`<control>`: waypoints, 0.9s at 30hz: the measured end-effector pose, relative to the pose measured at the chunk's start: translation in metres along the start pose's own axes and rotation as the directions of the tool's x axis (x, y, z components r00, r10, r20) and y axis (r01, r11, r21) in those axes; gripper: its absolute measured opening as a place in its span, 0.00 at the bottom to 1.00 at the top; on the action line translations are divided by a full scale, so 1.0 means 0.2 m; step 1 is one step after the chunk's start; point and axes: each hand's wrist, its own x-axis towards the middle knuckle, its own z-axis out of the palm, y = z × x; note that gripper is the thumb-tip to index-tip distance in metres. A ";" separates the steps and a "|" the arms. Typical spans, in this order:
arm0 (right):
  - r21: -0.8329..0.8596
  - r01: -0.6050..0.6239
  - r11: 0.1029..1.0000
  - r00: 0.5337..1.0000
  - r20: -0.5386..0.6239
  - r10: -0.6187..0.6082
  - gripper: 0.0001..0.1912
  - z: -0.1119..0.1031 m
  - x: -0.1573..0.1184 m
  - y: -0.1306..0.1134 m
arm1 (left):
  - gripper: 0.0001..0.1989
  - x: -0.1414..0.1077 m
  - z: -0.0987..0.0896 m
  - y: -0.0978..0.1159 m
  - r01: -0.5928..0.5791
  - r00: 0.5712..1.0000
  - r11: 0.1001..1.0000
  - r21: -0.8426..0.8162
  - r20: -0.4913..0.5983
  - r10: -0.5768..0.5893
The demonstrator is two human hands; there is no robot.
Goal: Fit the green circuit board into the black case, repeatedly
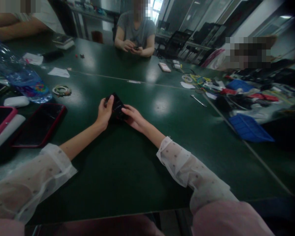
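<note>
Both of my hands hold a small black box-shaped object [117, 106] above the green table [127, 170]; faint pale marks show on its upper face, too small to read. My left hand [104, 113] wraps its left side, thumb on the top edge. On the right side, my right hand [135, 119] grips it with the thumb over the near face and the fingers behind. The fingertips underneath are hidden. To the left of my left hand lies a dark phone in a red case [40, 124].
A water bottle [29, 83], a white case [16, 101], a pink-edged phone [0, 121] and a coiled cable [61, 90] are at left. Blue trays [250, 127], tangled wires [199, 79] and a metal tool [198, 101] lie right. A person [135, 32] sits opposite, holding something dark.
</note>
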 end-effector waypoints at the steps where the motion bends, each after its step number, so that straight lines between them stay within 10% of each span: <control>1: -0.007 -0.003 1.000 1.000 0.001 0.003 0.27 0.00 0.00 0.00 | 0.28 0.00 0.00 0.00 0.005 1.000 1.000 0.001 0.002 -0.005; 11: -0.454 0.227 0.862 0.962 -0.034 -0.271 0.24 -0.08 -0.01 -0.03 | 0.23 -0.01 -0.01 0.06 0.170 0.977 0.984 -0.046 0.138 -0.162; 27: -0.383 0.162 0.909 0.984 -0.006 -0.178 0.24 -0.11 -0.03 -0.04 | 0.23 0.00 -0.02 0.04 0.148 0.977 0.988 -0.035 0.160 -0.141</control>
